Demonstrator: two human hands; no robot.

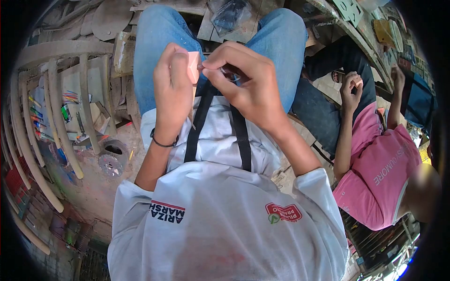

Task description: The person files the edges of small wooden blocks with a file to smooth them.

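Observation:
My left hand (172,84) is closed around a small pale pink block (193,68) with angled facets, held above my lap. Close by on its right, my right hand (243,77) pinches a small dark, thin piece (200,67) between thumb and fingertips. The tip of that piece meets the block's right side; what kind of tool it is, I cannot make out. A thin loop shows near the curled fingers of my right hand. Below the left palm a narrow pointed sliver hangs down, partly hidden by the wrist.
At right sits a co-worker in a pink shirt (379,164), whose hand (350,91) holds a similar small block (357,82). Curved wooden slats (51,107) stand at left, with pens and tools behind them. A plastic bag (229,16) lies beyond my knees.

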